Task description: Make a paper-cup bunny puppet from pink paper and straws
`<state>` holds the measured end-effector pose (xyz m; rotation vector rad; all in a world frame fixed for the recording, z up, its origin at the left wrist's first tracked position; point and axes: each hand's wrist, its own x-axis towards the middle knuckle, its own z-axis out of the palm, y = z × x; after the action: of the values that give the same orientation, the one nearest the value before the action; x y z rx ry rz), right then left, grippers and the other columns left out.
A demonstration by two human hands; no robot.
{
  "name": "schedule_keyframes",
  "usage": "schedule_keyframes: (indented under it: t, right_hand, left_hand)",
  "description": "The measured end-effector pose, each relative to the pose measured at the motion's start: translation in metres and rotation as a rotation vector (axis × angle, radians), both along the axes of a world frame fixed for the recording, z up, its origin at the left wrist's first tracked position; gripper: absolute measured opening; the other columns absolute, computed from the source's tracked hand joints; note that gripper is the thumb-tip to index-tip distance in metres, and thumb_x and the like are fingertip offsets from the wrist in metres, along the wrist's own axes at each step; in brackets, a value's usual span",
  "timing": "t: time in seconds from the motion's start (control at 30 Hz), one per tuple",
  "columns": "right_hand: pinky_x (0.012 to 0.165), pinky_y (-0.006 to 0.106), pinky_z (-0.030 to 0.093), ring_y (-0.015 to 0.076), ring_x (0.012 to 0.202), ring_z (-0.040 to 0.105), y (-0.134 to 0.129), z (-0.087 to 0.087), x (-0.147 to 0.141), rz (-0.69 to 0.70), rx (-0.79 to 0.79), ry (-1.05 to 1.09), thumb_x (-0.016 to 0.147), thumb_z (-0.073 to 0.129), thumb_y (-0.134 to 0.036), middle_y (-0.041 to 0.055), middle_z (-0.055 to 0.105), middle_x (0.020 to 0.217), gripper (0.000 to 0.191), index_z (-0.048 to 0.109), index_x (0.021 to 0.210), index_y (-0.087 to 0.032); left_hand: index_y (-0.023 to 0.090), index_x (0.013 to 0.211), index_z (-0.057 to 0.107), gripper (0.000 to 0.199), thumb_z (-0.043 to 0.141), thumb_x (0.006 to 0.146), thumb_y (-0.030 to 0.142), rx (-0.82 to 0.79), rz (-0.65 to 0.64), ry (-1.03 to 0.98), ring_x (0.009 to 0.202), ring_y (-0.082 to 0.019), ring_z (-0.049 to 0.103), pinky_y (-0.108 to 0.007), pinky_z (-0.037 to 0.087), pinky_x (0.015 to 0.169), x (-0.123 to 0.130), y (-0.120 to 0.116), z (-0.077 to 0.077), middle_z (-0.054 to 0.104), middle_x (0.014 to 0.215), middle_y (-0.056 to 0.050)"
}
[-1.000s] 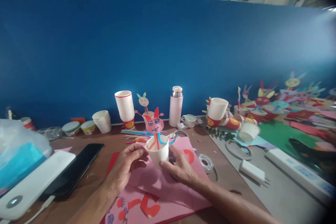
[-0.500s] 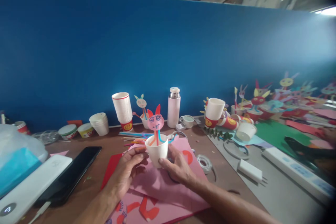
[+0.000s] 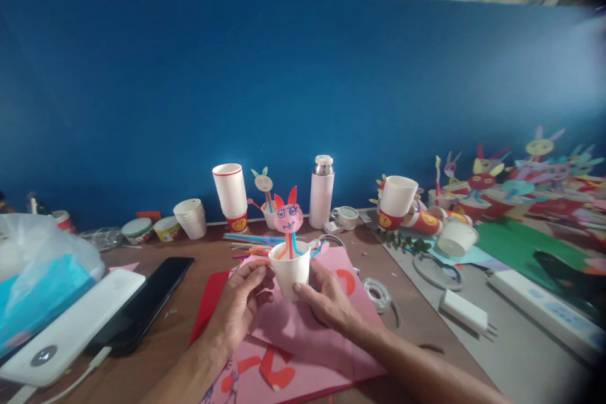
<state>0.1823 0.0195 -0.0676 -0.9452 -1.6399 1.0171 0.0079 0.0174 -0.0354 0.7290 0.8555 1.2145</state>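
A white paper cup [image 3: 288, 278] is upright above pink paper, with my right hand [image 3: 329, 300] closed around its right side, thumb across the front. A pink paper cat face [image 3: 288, 219] with red ears and drawn eyes stands above the cup on red, orange and blue pipe cleaners [image 3: 291, 247]. The blue one bends over the right rim. At the left rim, my left hand [image 3: 243, 297] is curled, thumb and forefinger pinching at the orange pipe cleaner's end, which the fingers mostly hide. Beneath lie pink paper sheets [image 3: 322, 341] with red cut-outs [image 3: 277, 372].
Stacked paper cups [image 3: 230, 196], another cup puppet [image 3: 264, 184] and a thermos [image 3: 321, 196] stand by the blue partition [image 3: 284, 88]. A phone [image 3: 151, 297] and power bank [image 3: 89, 322] lie left. Clear tape [image 3: 377, 293], a charger [image 3: 466, 312], a power strip [image 3: 549, 309] and several puppets occupy the right.
The whole view has shifted, so things appear a little farther right. Both hands stay at the cup in nearly the same pose.
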Motion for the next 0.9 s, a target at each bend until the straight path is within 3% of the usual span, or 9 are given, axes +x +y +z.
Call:
schedule_keyframes:
  t: [0.33,0.5,0.7,0.9]
  right_hand:
    - [0.069,0.028,0.042,0.0163,0.079,0.052,-0.002,0.0,0.001,-0.023,0.011,-0.085,0.076,0.054,-0.031,0.0032,0.06,0.091,0.031,0.052,0.103,-0.017]
    - [0.069,0.027,0.042,0.0172,0.081,0.053,-0.001,-0.002,0.0,-0.012,0.012,-0.087,0.077,0.053,-0.032,0.0032,0.061,0.092,0.032,0.053,0.104,-0.016]
    - [0.067,0.025,0.041,0.0168,0.08,0.053,-0.005,0.005,0.0,0.001,0.029,-0.082,0.077,0.053,-0.03,0.0023,0.061,0.091,0.027,0.055,0.1,-0.017]
    - [0.067,0.026,0.042,0.0169,0.079,0.053,-0.007,0.007,0.001,0.014,0.021,-0.092,0.077,0.052,-0.029,0.002,0.06,0.088,0.025,0.055,0.098,-0.016]
  left_hand:
    - [0.014,0.07,0.06,0.016,0.067,0.065,0.028,0.094,0.045,0.062,0.057,-0.01,0.054,-0.02,0.043,0.053,-0.002,0.003,-0.003,0.06,0.062,0.0]
    - [0.015,0.063,0.055,0.016,0.065,0.067,0.027,0.208,0.091,0.225,0.06,-0.012,0.056,-0.023,0.044,0.056,-0.005,0.004,-0.001,0.061,0.065,-0.001]
    - [0.018,0.059,0.052,0.013,0.062,0.064,0.024,0.28,0.155,0.404,0.053,-0.012,0.053,-0.022,0.042,0.057,-0.005,0.001,0.009,0.059,0.054,0.001]
    - [0.018,0.057,0.052,0.015,0.063,0.064,0.026,0.31,0.088,0.429,0.051,-0.011,0.052,-0.022,0.04,0.055,-0.009,0.005,0.009,0.056,0.052,0.002]
